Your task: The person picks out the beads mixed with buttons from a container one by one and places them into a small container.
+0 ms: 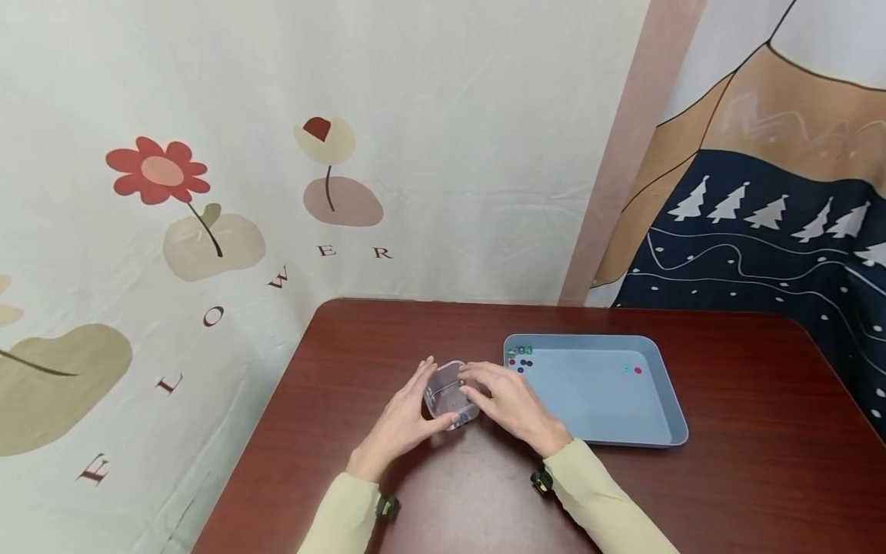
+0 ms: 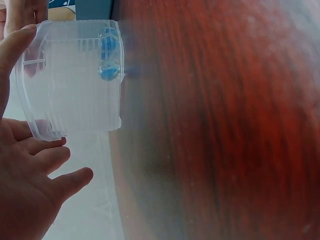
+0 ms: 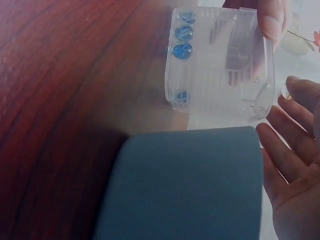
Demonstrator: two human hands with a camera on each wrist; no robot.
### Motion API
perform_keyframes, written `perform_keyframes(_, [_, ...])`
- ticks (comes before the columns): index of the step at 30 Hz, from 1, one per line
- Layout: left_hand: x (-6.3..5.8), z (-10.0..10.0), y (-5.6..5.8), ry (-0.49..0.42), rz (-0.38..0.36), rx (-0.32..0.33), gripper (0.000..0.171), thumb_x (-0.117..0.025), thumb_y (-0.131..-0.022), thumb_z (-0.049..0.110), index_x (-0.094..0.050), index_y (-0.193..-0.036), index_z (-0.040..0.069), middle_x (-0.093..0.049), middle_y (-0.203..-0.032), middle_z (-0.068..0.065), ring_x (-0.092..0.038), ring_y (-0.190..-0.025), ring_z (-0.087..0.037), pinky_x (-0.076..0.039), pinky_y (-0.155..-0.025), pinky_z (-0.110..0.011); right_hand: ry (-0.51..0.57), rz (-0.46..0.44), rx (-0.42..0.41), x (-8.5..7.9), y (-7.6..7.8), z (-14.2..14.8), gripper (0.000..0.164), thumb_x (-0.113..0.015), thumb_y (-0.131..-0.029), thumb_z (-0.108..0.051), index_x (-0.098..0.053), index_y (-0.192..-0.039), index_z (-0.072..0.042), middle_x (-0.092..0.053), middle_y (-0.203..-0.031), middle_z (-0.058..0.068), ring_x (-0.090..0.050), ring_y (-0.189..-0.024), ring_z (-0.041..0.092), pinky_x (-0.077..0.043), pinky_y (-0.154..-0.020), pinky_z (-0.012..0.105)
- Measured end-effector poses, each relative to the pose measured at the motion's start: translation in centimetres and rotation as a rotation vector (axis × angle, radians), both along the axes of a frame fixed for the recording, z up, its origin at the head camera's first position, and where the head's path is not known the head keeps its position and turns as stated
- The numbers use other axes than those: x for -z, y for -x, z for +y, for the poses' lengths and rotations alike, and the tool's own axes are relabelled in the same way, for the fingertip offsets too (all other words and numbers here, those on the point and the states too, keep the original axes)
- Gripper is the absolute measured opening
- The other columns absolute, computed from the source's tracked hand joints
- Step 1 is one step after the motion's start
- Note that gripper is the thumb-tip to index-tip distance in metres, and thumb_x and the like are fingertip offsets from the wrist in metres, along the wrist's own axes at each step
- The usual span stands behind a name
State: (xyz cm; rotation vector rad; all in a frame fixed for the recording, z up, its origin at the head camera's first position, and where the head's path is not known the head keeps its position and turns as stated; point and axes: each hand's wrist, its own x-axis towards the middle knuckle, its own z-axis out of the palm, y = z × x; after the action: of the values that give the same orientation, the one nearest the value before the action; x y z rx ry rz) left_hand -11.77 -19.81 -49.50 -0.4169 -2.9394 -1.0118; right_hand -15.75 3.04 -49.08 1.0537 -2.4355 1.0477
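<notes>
A clear plastic container stands on the table in front of the person, with several blue marbles lying along its bottom. The left hand holds it from the left, thumb at the near side and fingers at the far side. Over the container's right rim is the right hand. Its thumb and index finger pinch a small clear marble, seen best in the right wrist view; the other fingers are spread beside the container's wall.
A blue-grey tray lies just right of the container. In its far left corner sit several small green, red and dark marbles; a red marble and a green marble are towards its right. A printed curtain hangs behind the table.
</notes>
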Motion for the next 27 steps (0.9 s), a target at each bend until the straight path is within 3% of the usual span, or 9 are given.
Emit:
perform_keyframes(16, [0.17, 0.10, 0.11, 0.000, 0.001, -0.003, 0.100, -0.081, -0.085, 0.051, -0.036, -0.159, 0.001, -0.030, -0.168, -0.012, -0.032, -0.153, -0.030, -0.036, -0.117, -0.055, -0.048, 0.039, -0.006, 0.94, 0.72, -0.22, 0.021, -0.078, -0.095, -0.019, -0.078, -0.113, -0.009, -0.073, -0.125, 0.004, -0.066, -0.123, 0.025, -0.053, -0.101, 0.045])
perform_keyframes(27, [0.20, 0.14, 0.14, 0.002, -0.003, -0.007, 0.100, -0.081, -0.085, 0.051, -0.036, -0.159, 0.001, -0.030, -0.168, -0.012, -0.031, -0.153, -0.029, -0.035, -0.117, -0.054, -0.071, -0.045, -0.010, 0.66, 0.51, 0.32, 0.031, -0.074, -0.098, -0.023, -0.075, -0.125, -0.008, -0.070, -0.132, 0.008, -0.061, -0.130, 0.027, -0.050, -0.106, 0.048])
